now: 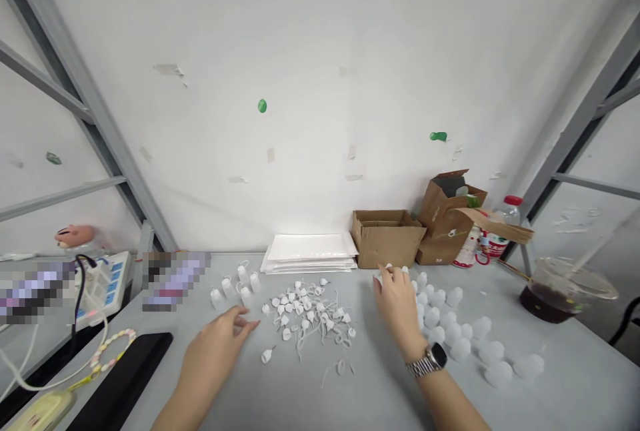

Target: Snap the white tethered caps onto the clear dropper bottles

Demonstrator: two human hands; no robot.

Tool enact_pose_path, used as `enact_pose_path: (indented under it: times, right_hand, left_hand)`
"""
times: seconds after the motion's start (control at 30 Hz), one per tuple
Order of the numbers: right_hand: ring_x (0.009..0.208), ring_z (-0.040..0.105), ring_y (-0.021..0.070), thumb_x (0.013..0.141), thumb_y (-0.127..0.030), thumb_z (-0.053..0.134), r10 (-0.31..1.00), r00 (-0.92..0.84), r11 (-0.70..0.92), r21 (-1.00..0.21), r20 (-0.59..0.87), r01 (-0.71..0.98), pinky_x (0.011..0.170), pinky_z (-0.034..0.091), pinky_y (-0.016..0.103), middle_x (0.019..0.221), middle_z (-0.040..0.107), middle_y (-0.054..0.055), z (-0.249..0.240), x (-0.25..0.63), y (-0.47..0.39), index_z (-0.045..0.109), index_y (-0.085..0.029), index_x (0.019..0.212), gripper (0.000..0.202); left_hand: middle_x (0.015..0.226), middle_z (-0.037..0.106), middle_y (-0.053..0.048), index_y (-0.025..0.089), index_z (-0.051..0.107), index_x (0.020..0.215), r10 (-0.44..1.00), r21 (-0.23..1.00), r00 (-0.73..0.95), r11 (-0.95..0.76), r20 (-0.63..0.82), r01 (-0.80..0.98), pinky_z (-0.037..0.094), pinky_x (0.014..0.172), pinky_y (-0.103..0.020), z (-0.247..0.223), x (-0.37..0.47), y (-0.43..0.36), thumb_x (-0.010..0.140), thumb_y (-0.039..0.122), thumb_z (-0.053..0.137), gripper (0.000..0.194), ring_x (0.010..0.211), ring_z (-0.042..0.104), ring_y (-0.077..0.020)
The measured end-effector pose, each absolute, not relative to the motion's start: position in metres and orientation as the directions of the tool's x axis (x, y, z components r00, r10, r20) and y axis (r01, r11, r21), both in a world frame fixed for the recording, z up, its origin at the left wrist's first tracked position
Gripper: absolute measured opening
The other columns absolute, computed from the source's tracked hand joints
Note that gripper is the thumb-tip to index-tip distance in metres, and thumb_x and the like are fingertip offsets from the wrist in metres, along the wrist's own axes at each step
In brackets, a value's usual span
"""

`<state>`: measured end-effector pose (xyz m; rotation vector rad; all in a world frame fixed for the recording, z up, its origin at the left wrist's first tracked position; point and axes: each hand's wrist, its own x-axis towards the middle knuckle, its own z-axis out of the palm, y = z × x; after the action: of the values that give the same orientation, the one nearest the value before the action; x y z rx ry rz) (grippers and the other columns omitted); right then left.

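My left hand (pixel 223 341) is over the left part of the table, thumb and fingers apart with nothing between them, just below several small white capped bottles with loops (pixel 245 295). A loose white cap with a cord (pixel 267 355) lies right of its fingertips. In the middle is a pile of white caps with cords (pixel 310 314). My right hand (pixel 396 294), with a watch on the wrist, reaches to the left edge of a group of translucent white bottles (pixel 453 331). Its fingertips are at the far bottles; whether they grip one is unclear.
Behind the caps lie stacked white sheets (pixel 309 252), beside an open cardboard box (pixel 387 244) and a brown paper bag (pixel 443 231). A cup of dark drink (pixel 550 297) stands right. A black pad (pixel 123 377), power strip (pixel 113 287) and cables are left.
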<state>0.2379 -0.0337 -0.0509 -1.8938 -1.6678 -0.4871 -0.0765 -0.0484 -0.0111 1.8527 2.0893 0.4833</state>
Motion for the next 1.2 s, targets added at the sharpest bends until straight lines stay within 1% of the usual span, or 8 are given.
enact_pose_path:
  times: [0.1,0.23,0.33,0.47,0.63,0.93,1.1,1.2]
  right_hand:
    - [0.087,0.049,0.0284,0.086,-0.02,0.045,0.827,0.177,-0.224,0.024,0.533,0.974,0.07,0.033,0.037,0.092,0.058,0.016,-0.047,0.242,-0.03,0.058,-0.008,0.102,0.023]
    - [0.086,0.049,0.0294,0.085,-0.017,0.046,0.861,0.144,-0.221,0.104,0.487,0.97,0.069,0.03,0.037,0.088,0.06,0.016,-0.044,0.24,-0.029,0.061,-0.01,0.091,0.018]
    - [0.084,0.051,0.0294,0.083,-0.009,0.045,0.871,0.127,-0.201,0.11,0.475,0.973,0.068,0.029,0.036,0.089,0.062,0.017,-0.046,0.24,-0.029,0.061,-0.01,0.087,0.017]
    - [0.08,0.054,0.0282,0.082,-0.002,0.042,0.882,0.105,-0.169,0.1,0.46,0.981,0.066,0.027,0.036,0.081,0.064,0.015,-0.049,0.242,-0.028,0.06,-0.011,0.084,0.021]
    - [0.079,0.055,0.0269,0.086,-0.009,0.042,0.884,0.103,-0.135,0.036,0.456,0.99,0.066,0.026,0.035,0.076,0.065,0.012,-0.055,0.24,-0.028,0.058,-0.012,0.078,0.018]
    - [0.072,0.058,0.022,0.083,-0.02,0.051,0.915,0.14,-0.081,-0.167,0.378,0.983,0.066,0.028,0.032,0.07,0.065,0.005,-0.066,0.227,-0.035,0.059,-0.016,0.08,0.01]
    - [0.077,0.057,0.0239,0.077,-0.015,0.054,0.933,0.112,-0.028,-0.241,0.342,0.97,0.067,0.033,0.033,0.078,0.062,0.007,-0.069,0.223,-0.034,0.058,-0.015,0.083,0.007]
    - [0.079,0.056,0.0216,0.08,-0.022,0.054,0.911,0.101,0.061,-0.371,0.4,0.926,0.07,0.039,0.031,0.087,0.059,0.009,-0.069,0.219,-0.036,0.054,-0.016,0.086,0.009]
  left_hand:
    - [0.09,0.069,-0.004,0.024,0.062,0.088,0.993,0.524,0.114,-0.08,-0.032,0.848,0.039,0.066,-0.027,-0.009,-0.049,-0.04,0.071,0.033,0.055,0.021,0.082,0.062,-0.0237]
    - [0.09,0.064,-0.004,0.023,0.062,0.081,0.912,0.505,0.41,-0.337,-0.037,0.795,0.038,0.066,-0.026,-0.014,-0.016,-0.023,0.068,0.026,0.059,0.014,0.082,0.059,-0.0218]
    - [0.081,0.063,-0.005,0.021,0.06,0.069,0.907,0.469,0.419,-0.356,-0.034,0.808,0.036,0.064,-0.027,-0.02,-0.002,-0.017,0.065,0.026,0.063,0.007,0.085,0.058,-0.0253]
    - [0.076,0.062,-0.008,0.02,0.055,0.061,0.938,0.441,0.348,-0.314,0.003,0.841,0.034,0.062,-0.029,-0.026,0.004,-0.021,0.064,0.04,0.066,0.022,0.081,0.057,-0.0286]
    - [0.077,0.062,-0.006,0.02,0.054,0.063,0.922,0.398,0.376,-0.312,-0.093,0.863,0.034,0.06,-0.027,-0.03,0.0,-0.028,0.057,0.051,0.069,0.034,0.08,0.057,-0.0275]
    - [0.08,0.06,-0.003,0.02,0.06,0.066,0.898,0.522,0.424,-0.307,-0.118,0.796,0.036,0.067,-0.026,-0.038,-0.009,-0.021,0.073,0.025,0.055,0.01,0.084,0.056,-0.0205]
    - [0.082,0.06,-0.002,0.021,0.061,0.066,0.953,0.722,0.302,-0.232,0.034,0.652,0.038,0.069,-0.028,-0.031,-0.009,-0.018,0.073,0.033,0.054,0.016,0.079,0.056,-0.0201]
    - [0.071,0.064,-0.001,0.02,0.061,0.062,0.974,0.886,0.226,-0.099,-0.007,0.452,0.04,0.066,-0.028,-0.032,-0.008,-0.014,0.068,0.033,0.059,0.014,0.074,0.06,-0.0205]
